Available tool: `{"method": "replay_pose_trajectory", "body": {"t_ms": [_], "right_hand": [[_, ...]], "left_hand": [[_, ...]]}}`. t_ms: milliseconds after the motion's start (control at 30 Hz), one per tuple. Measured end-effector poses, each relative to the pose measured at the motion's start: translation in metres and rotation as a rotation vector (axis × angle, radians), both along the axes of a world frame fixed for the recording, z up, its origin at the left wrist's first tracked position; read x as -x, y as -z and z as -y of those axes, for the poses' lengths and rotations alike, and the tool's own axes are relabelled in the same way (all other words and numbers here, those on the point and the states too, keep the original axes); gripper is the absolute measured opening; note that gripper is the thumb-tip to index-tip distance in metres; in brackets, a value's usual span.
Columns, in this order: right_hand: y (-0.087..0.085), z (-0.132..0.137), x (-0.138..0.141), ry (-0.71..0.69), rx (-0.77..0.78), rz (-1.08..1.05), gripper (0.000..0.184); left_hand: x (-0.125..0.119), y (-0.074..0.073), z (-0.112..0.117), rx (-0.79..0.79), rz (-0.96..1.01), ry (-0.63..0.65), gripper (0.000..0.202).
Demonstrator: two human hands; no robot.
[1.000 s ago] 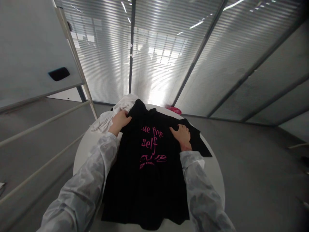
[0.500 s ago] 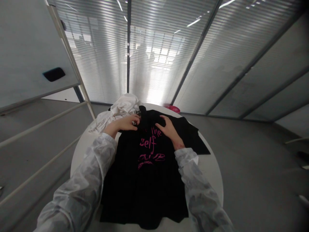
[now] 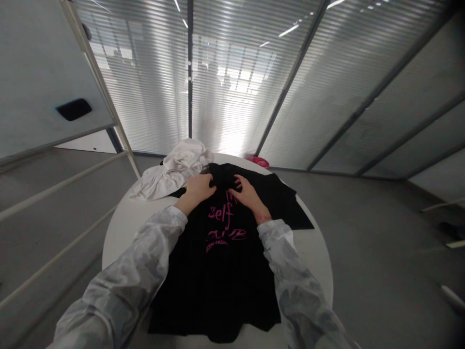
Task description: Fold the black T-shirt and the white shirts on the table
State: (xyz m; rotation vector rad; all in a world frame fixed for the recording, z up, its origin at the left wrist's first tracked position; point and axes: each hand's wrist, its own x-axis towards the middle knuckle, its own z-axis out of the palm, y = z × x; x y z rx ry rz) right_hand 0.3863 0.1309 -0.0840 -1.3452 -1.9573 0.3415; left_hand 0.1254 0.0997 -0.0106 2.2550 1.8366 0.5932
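Over black shirt (image 3: 221,281), centre frame: left hand (image 3: 199,188), fingers (image 3: 208,180) curled, whether gripping we cannot tell; right hand (image 3: 248,193), fingers parted, empty.

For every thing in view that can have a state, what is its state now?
Shirt: spread out, print up, hem uneven
White cloth: crumpled in a heap
Table: partly covered
Left hand: at the shirt, fingers curled, grip unclear
Right hand: open, fingers bent
Pink basket: partly hidden, contents unclear
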Motion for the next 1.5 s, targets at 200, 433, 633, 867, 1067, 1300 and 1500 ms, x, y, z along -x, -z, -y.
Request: {"method": "replay_pose_trajectory", "body": {"t_ms": [200,433,633,867,1067,1300,1500], "right_hand": [[-0.007,0.003,-0.001,0.053,-0.006,0.079,0.048],[-0.015,0.004,0.005,0.001,0.023,-0.118,0.066],[-0.023,0.007,0.004,0.022,-0.008,-0.075,0.039],[-0.033,0.010,-0.002,0.054,0.014,-0.027,0.017],[-0.038,0.012,-0.005,0.081,0.099,-0.038,0.020],[-0.043,0.013,0.001,0.044,0.156,-0.268,0.031],[-0.046,0.014,0.003,0.036,0.125,-0.319,0.033]], "left_hand": [[0.019,-0.002,-0.018,-0.110,0.425,0.015,0.024],[0.032,-0.002,-0.033,-0.126,0.846,0.044,0.025],[0.030,0.000,-0.030,-0.021,0.812,-0.011,0.048],[0.030,0.006,-0.025,0.032,0.386,-0.020,0.037],[0.032,-0.003,-0.025,-0.163,0.376,0.044,0.019],[0.042,-0.013,-0.030,-0.327,0.607,-0.004,0.026],[0.048,-0.018,-0.031,-0.379,0.618,-0.054,0.030]]}}
